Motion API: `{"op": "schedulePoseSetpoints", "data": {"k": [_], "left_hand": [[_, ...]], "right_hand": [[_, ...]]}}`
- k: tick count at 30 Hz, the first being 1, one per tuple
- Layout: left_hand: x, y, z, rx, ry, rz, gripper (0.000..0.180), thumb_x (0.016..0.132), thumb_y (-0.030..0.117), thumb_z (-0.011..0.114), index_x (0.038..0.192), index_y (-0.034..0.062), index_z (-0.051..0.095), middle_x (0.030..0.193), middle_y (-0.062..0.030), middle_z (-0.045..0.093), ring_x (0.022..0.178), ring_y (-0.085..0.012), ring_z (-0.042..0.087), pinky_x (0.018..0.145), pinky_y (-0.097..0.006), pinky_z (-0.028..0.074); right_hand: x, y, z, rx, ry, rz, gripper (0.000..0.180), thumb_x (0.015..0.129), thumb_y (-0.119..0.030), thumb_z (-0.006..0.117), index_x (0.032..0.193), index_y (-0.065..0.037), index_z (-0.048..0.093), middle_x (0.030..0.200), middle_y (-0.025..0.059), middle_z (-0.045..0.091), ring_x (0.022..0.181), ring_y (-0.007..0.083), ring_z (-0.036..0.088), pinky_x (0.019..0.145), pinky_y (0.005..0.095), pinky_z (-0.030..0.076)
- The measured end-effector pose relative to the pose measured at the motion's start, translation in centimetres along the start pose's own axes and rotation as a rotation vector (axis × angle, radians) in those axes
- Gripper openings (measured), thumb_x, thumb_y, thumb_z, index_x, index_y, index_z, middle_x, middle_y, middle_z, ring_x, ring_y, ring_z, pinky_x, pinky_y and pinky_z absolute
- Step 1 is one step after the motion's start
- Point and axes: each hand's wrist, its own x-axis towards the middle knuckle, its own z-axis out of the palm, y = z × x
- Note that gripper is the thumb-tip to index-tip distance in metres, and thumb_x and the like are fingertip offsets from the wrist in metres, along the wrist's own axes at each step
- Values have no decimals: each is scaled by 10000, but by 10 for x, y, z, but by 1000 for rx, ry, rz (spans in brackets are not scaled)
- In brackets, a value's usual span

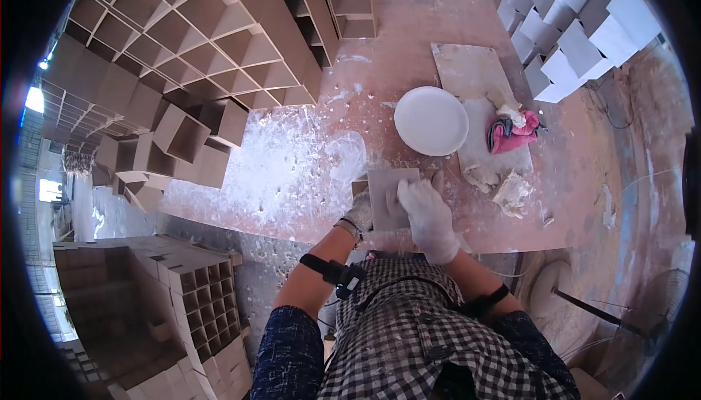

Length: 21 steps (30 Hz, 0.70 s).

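Both gloved hands on a small square board [391, 197] — left hand [359, 214] gripping its edge, right hand [427, 216] pressing on top, white plate [431, 120] nearby, pink rag [511, 133] beside it.

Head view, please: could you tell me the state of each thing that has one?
Square tile: held flat at the table edge.
Left hand: gloved, gripping the tile's left side.
Right hand: gloved, pressed on the tile.
White plate: empty, lying flat.
Pink cloth: crumpled on the board.
Table: dusted with white powder.
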Motion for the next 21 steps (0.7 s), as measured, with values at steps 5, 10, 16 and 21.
{"op": "schedulePoseSetpoints", "data": {"k": [5, 10, 16, 21], "left_hand": [[-3, -3, -11, 77, -9, 81, 392, 980, 308, 416, 1316, 106, 446, 1289, -95, 512, 1175, -227, 493, 1016, -383, 392], [12, 28, 22, 781, -55, 187, 400, 989, 290, 387, 1331, 85, 410, 1293, -74, 491, 1188, -183, 467, 1031, -348, 366], [-3, -16, -13, 845, -246, 554, 390, 970, 209, 424, 1341, 90, 402, 1282, -64, 496, 1111, -154, 510, 926, -342, 462], [3, -26, -25, 420, -75, 209, 421, 966, 239, 448, 1367, 127, 387, 1312, -95, 484, 1164, -203, 486, 972, -359, 431]], "right_hand": [[-37, -14, -24, 220, -98, -193, 420, 728, -45, 555, 1146, -16, 522, 854, 87, 569, 832, 286, 559, 736, 357, 468], [42, -7, -31, 99, 138, -4, 345, 760, -52, 507, 1098, -28, 572, 899, 116, 582, 883, 306, 577, 768, 377, 482], [2, -36, -13, -21, -127, -67, 342, 755, -113, 537, 1089, -43, 548, 971, 91, 588, 866, 276, 563, 714, 356, 470], [-55, -29, -33, 170, -269, -261, 313, 744, -94, 547, 1051, -36, 565, 935, 93, 598, 875, 242, 577, 719, 354, 467]]}}
